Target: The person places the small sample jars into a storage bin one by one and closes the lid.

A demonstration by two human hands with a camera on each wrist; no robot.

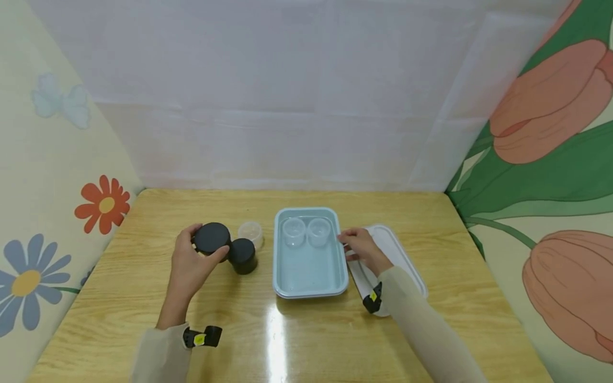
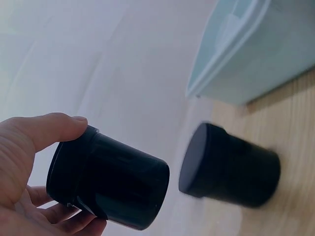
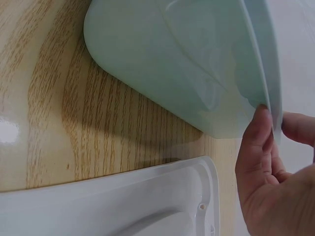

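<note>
In the head view my left hand (image 1: 189, 266) grips a black lidded jar (image 1: 212, 238) by its lid, thumb on one side and fingers on the other. The left wrist view shows this jar (image 2: 118, 177) raised and tilted. A second, smaller black jar (image 1: 243, 256) stands upright on the table right beside it. My right hand (image 1: 361, 247) pinches the right rim of a light blue plastic bin (image 1: 310, 293) between thumb and fingers, as the right wrist view shows at the bin's rim (image 3: 268, 73). Two clear cups (image 1: 294, 233) sit inside the bin at its far end.
Behind the black jars stands a clear round container (image 1: 251, 232) with something pale in it. A white lid (image 1: 397, 247) lies on the wooden table (image 1: 239, 330) to the bin's right, partly under my right forearm. White cloth (image 1: 287, 133) hangs behind the table, with flowered panels at both sides.
</note>
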